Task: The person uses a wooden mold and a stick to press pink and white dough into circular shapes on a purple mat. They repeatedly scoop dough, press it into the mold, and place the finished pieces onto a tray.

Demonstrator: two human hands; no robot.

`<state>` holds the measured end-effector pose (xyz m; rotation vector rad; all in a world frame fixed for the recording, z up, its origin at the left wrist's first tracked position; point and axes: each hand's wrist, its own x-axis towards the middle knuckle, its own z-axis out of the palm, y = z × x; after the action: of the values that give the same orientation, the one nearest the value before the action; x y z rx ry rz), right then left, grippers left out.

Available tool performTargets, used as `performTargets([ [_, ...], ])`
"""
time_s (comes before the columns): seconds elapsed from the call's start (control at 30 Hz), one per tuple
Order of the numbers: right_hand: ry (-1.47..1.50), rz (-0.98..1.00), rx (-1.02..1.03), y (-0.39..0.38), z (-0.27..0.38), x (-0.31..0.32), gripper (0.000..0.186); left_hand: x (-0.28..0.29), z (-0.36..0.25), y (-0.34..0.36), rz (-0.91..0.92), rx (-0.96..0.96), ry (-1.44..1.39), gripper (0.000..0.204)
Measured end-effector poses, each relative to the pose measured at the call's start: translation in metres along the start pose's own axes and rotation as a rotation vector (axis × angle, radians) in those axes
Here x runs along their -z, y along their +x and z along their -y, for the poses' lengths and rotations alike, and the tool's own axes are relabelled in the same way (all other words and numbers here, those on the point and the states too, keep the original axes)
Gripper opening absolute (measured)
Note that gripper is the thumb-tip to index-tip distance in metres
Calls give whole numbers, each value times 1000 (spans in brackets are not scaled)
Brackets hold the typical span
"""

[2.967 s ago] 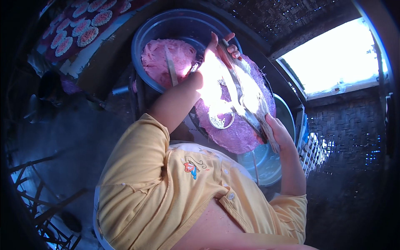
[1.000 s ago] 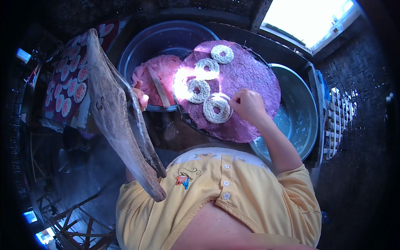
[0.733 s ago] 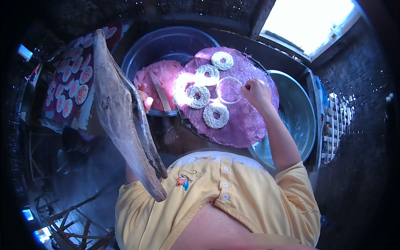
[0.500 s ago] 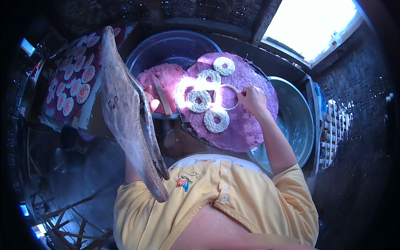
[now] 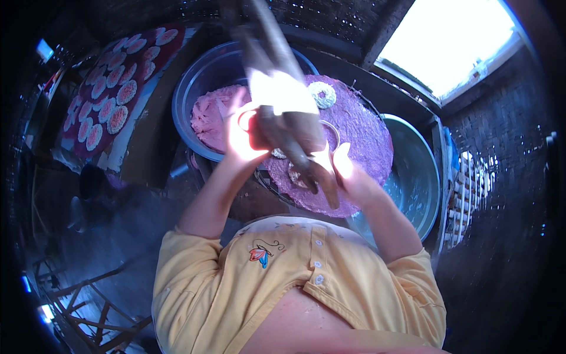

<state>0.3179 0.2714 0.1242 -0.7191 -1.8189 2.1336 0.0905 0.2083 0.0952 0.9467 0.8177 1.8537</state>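
A long wooden two-armed tool [image 5: 295, 130], blurred and partly bleached by sunlight, hangs over a round purple cloth-covered surface [image 5: 365, 133]. My left hand [image 5: 250, 135] is closed around the tool's middle. My right hand [image 5: 349, 171] is close against the tool's near part, on its right; its fingers are mostly hidden and washed out by glare. Under the tool, the edge of a thin ring [image 5: 336, 131] shows on the cloth. A white ring-shaped noodle-like piece [image 5: 322, 95] lies toward the far edge. Other white pieces are largely covered by the tool.
Pink dough [image 5: 209, 121] fills part of a dark blue basin [image 5: 183, 100] at left. A grey-green basin [image 5: 433, 183] with liquid stands at right. Several pink-white rounds lie on a red mat [image 5: 138, 62] at far left. A bright window [image 5: 448, 41] opens far right.
My left hand has swung the wooden tool rightward from beside the dough to above the purple cloth. My right hand has moved nearer to me, from the ring to the tool's side.
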Motion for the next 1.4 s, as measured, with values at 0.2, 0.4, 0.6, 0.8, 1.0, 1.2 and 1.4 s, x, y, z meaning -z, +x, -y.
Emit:
performTargets([
  [0.2, 538, 112, -142, -25, -3, 34, 72, -23, 3, 53, 416, -77, 135, 58],
  [0.4, 279, 61, -353, -29, 3, 90, 67, -29, 31, 131, 385, 278, -1046, 79],
  [0.6, -67, -186, -450, -29, 27, 111, 59, -33, 82, 134, -9, 250, -917, 74],
  [0.8, -193, -158, -477, -28, 26, 106, 62, -26, 87, 124, -119, 219, -841, 75],
  [1.0, -307, -150, -345, -4, 8, 94, 63, -13, 66, 130, -147, 192, -790, 69],
  [1.2, -418, -286, -272, 7, 7, 93, 59, -20, 55, 141, -142, 201, -818, 66],
  [1.4, -548, -381, -229, -4, 9, 93, 52, -28, 61, 146, 24, 199, -864, 70],
])
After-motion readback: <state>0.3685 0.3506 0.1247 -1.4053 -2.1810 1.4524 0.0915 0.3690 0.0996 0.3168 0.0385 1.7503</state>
